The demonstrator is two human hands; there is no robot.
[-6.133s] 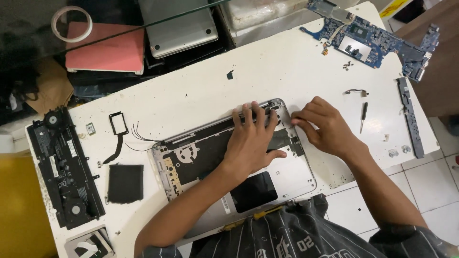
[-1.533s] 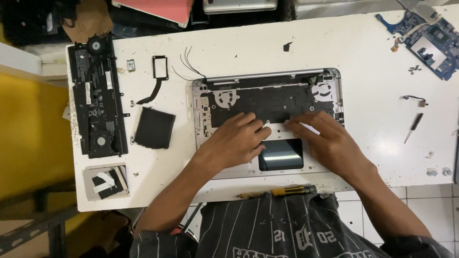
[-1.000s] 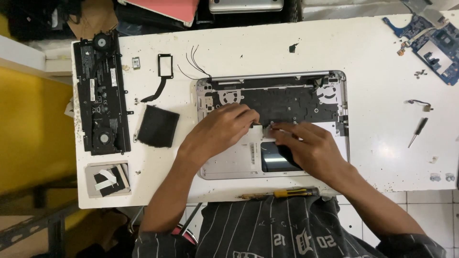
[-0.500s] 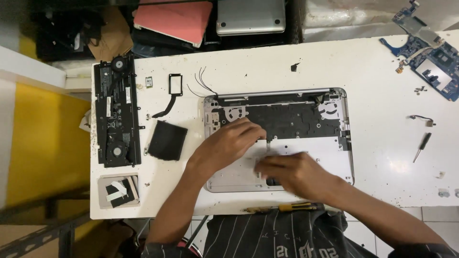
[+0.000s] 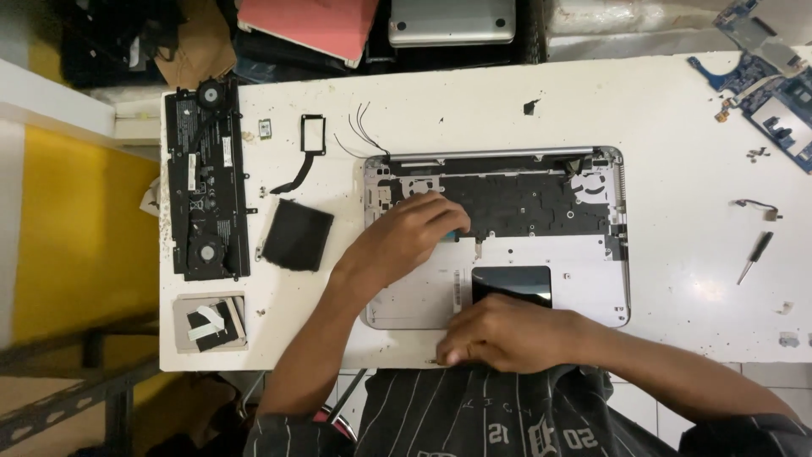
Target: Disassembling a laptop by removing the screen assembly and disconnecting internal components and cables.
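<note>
Head view: my left hand (image 5: 406,237) lies on the opened laptop shell (image 5: 592,288) at the centre of the white table (image 5: 474,93), fingers curled and pressed to the left end of the black keyboard back (image 5: 533,203). Whether those fingers pinch anything, I cannot tell. My right hand (image 5: 507,334) sits at 6 o'clock from the shell's middle, at the near table edge, knuckles up and fingers folded under. What it holds, if anything, I cannot tell. The dark trackpad (image 5: 512,283) shows just above it.

At 9 o'clock from the shell a black pad (image 5: 298,234) lies flat, and beyond it a long black battery (image 5: 205,186) with 2 round fans at its ends. A small black frame (image 5: 312,135) with a ribbon rests at 10 o'clock, with thin wires (image 5: 359,127) curling off the shell's top-left corner. At 3 o'clock, well apart, lies a screwdriver (image 5: 755,256), and a blue circuit board (image 5: 774,101) sits at 2 o'clock on the table's far corner. A pink book (image 5: 309,25) and a silver laptop (image 5: 452,21) lie past the table at 12 o'clock.
</note>
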